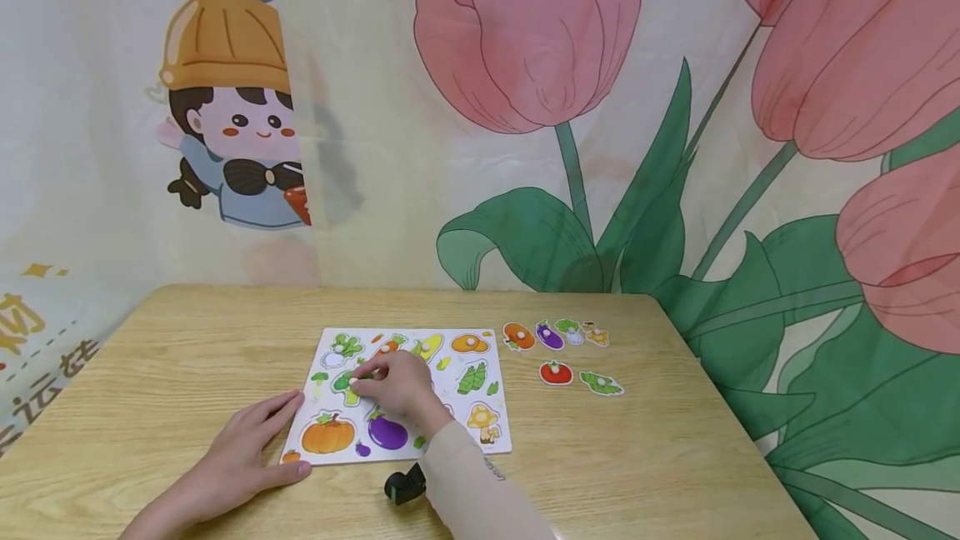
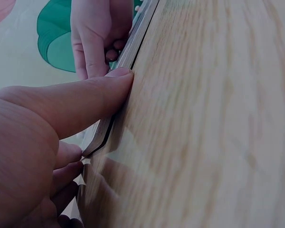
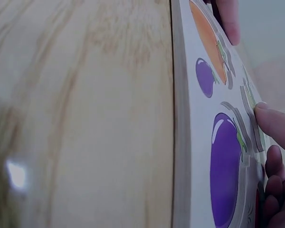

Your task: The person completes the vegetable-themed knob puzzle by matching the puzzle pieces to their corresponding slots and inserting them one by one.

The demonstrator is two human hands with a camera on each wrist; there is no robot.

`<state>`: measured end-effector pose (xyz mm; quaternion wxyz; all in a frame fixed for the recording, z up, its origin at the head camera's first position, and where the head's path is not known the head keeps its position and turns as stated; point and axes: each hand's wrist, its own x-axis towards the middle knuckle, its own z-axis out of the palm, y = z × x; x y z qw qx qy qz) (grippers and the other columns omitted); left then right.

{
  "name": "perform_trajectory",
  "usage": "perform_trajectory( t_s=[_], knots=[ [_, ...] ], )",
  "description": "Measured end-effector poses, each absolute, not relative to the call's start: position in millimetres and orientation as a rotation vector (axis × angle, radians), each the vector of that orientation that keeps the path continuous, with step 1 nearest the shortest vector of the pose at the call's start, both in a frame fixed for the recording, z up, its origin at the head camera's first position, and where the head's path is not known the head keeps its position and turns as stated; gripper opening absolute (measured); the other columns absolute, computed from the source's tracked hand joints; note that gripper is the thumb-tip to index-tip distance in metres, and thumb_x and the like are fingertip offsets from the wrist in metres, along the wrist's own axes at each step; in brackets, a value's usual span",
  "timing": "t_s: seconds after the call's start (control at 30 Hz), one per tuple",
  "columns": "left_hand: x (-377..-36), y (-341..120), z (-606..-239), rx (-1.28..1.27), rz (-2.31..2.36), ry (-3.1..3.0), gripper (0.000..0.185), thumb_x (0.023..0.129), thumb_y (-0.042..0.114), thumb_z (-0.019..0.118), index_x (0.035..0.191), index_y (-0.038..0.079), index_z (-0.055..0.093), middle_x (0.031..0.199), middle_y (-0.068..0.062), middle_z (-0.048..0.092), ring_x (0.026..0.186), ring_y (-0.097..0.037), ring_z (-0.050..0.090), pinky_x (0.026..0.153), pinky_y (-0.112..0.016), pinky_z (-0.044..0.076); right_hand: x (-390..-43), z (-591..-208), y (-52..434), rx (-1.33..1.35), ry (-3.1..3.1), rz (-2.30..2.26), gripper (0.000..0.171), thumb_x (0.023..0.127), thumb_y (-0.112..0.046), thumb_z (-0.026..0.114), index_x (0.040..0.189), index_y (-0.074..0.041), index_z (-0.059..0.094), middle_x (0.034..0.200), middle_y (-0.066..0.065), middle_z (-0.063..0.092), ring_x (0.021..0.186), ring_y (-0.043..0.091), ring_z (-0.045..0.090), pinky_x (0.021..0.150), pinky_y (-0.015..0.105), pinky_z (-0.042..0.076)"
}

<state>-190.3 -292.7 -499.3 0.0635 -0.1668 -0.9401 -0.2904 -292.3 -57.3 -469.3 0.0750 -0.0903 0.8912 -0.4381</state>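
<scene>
On the table lies a wooden vegetable puzzle board [image 1: 442, 340]. My right hand [image 1: 401, 386] reaches over its middle and pinches the broccoli puzzle piece [image 1: 343, 382] at the broccoli picture. In the right wrist view a fingertip [image 3: 263, 110] meets the edge of that low-lying piece; whether it sits fully in its recess I cannot tell. My left hand [image 1: 243, 448] rests at the board's near left corner, with the thumb [image 2: 99, 95] along the front edge and the fingers against the left side. Eggplant [image 1: 387, 432] and pumpkin [image 1: 327, 436] pictures show beside the right hand.
Right of the board lie several loose pieces, among them a pumpkin piece [image 1: 518, 336], an eggplant piece [image 1: 550, 335], a tomato piece [image 1: 556, 372] and a green pea-pod-like piece [image 1: 602, 383]. A black object [image 1: 403, 486] shows by the right sleeve. A printed curtain [image 1: 375, 148] hangs behind the table.
</scene>
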Motion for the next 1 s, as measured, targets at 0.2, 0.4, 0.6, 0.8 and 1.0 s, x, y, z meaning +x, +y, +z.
perform_trajectory(
  t_s=[0.2, 0.4, 0.6, 0.8, 1.0],
  knots=[
    [-190.1, -293.4, -500.5, -0.509, -0.874, -2.832, 0.097, 0.085, 0.049, 0.087, 0.158, -0.003, 0.046, 0.159, -0.022, 0.043, 0.139, -0.049, 0.035, 0.103, -0.069, 0.035, -289.9, -467.1, -60.2, -0.200, 2.661, -1.332, 0.008, 0.087, -0.031, 0.090, 0.086, -0.036, 0.084, 0.081, -0.008, 0.056, 0.076, 0.010, 0.047, 0.070, 0.030, 0.036],
    [-190.9, -293.6, -501.1, -0.513, -0.866, -2.821, 0.097, 0.085, 0.049, 0.087, 0.157, -0.003, 0.047, 0.159, -0.022, 0.044, 0.138, -0.048, 0.036, 0.103, -0.068, 0.035, -288.8, -466.1, -62.5, -0.196, 2.693, -1.308, 0.005, 0.087, -0.033, 0.090, 0.088, -0.035, 0.085, 0.079, -0.009, 0.056, 0.077, 0.010, 0.047, 0.072, 0.030, 0.035],
    [-190.9, -292.7, -500.7, -0.511, -0.865, -2.824, 0.097, 0.085, 0.048, 0.087, 0.157, -0.003, 0.047, 0.158, -0.022, 0.044, 0.139, -0.048, 0.036, 0.103, -0.068, 0.035, -289.0, -467.5, -64.1, -0.142, 2.692, -1.314, 0.009, 0.086, -0.034, 0.091, 0.084, -0.038, 0.084, 0.080, -0.009, 0.055, 0.081, 0.012, 0.046, 0.075, 0.033, 0.034],
    [-189.7, -291.6, -500.0, -0.516, -0.836, -2.824, 0.096, 0.084, 0.045, 0.089, 0.155, -0.005, 0.049, 0.157, -0.023, 0.046, 0.137, -0.049, 0.038, 0.102, -0.069, 0.037, -288.8, -468.3, -64.9, -0.128, 2.706, -1.311, 0.010, 0.086, -0.034, 0.091, 0.084, -0.039, 0.083, 0.080, -0.008, 0.055, 0.083, 0.012, 0.046, 0.075, 0.034, 0.033],
    [-189.7, -291.5, -499.1, -0.506, -0.816, -2.833, 0.096, 0.083, 0.045, 0.089, 0.155, -0.005, 0.049, 0.157, -0.024, 0.046, 0.136, -0.048, 0.039, 0.101, -0.069, 0.037, -288.9, -469.7, -65.7, -0.145, 2.718, -1.306, 0.009, 0.086, -0.034, 0.091, 0.084, -0.039, 0.084, 0.077, -0.008, 0.054, 0.081, 0.012, 0.045, 0.074, 0.034, 0.032]
  ],
)
